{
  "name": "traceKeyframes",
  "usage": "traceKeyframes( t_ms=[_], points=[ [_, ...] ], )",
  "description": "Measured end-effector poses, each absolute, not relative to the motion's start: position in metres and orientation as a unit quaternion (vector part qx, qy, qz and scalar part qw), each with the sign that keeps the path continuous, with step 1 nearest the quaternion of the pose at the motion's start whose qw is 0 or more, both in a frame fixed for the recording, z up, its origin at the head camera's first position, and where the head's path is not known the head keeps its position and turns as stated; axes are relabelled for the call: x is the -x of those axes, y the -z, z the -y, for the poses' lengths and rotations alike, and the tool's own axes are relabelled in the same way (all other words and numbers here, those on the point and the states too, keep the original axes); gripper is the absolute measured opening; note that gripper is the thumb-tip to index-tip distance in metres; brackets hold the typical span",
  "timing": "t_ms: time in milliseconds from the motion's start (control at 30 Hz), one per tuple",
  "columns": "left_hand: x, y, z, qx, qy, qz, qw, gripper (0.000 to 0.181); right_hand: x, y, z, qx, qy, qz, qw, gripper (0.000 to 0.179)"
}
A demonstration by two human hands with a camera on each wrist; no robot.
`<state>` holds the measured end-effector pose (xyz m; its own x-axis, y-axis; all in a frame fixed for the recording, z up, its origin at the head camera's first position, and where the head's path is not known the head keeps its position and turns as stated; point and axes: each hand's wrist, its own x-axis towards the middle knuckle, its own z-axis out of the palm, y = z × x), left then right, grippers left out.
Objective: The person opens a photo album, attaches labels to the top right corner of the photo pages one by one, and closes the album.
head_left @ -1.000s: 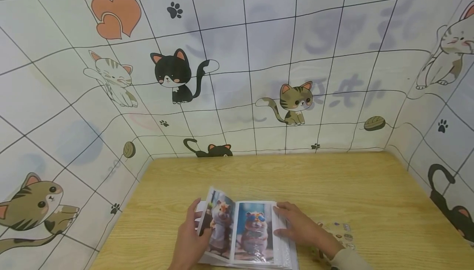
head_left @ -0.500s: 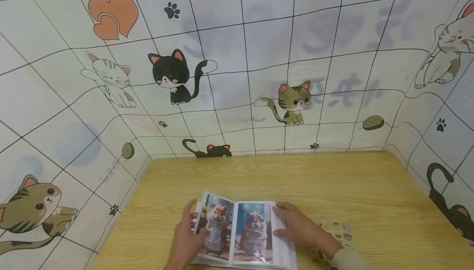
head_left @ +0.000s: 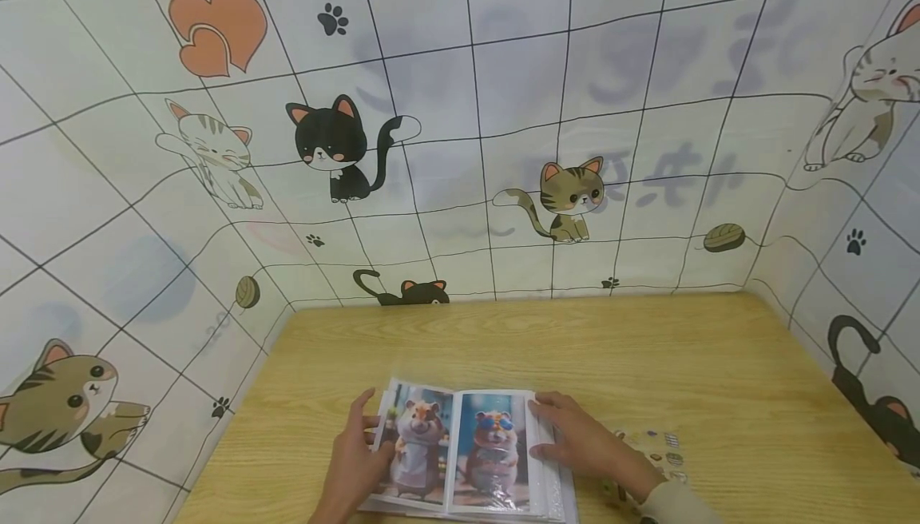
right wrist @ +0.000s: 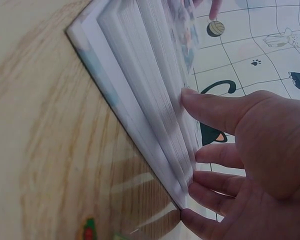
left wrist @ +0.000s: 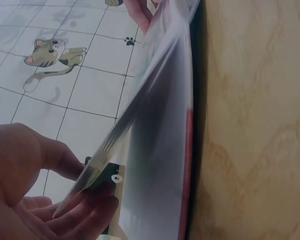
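A photo album (head_left: 496,468) lies spread on the table, a hamster picture in an apron on the left page (head_left: 420,460) and one in sunglasses on the right. My left hand (head_left: 352,460) pinches the outer edge of the left page, thumb on top and fingers beneath. The left wrist view has this leaf (left wrist: 135,105) tilted up off the pages below. My right hand (head_left: 589,440) rests at the album's right side, thumb and fingertips touching the page edges. The right wrist view has the thick page stack (right wrist: 145,75) beside those lightly bent fingers (right wrist: 215,155).
A clear sheet of small stickers (head_left: 673,460) lies to the right, partly under the right forearm. The wooden table (head_left: 517,340) extends behind the album to a cat-printed wall covering (head_left: 446,132), which also stands along both sides.
The left page has swung down to the left and lies flatter, with my left hand moving left along with it. My right hand stays at the album's right side.
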<state>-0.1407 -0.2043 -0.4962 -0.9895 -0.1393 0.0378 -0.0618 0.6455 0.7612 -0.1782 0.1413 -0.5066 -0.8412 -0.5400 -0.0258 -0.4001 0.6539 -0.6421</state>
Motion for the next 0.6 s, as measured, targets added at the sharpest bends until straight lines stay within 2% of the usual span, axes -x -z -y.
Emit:
traceKeyframes(
  t_ms=[200, 433, 600],
  points=[
    [0.146, 0.504, 0.21, -0.101, 0.482, 0.87, -0.003, 0.077, 0.179, 0.507, -0.141, 0.267, 0.316, -0.905, 0.096, 0.068],
    [0.151, 0.508, 0.216, -0.041, 0.392, 0.918, 0.045, 0.076, 0.18, 0.508, -0.14, 0.263, 0.303, -0.912, 0.086, 0.069],
    [0.153, 0.512, 0.218, -0.045, 0.384, 0.922, 0.036, 0.076, 0.179, 0.508, -0.14, 0.259, 0.306, -0.912, 0.086, 0.069]
  ],
)
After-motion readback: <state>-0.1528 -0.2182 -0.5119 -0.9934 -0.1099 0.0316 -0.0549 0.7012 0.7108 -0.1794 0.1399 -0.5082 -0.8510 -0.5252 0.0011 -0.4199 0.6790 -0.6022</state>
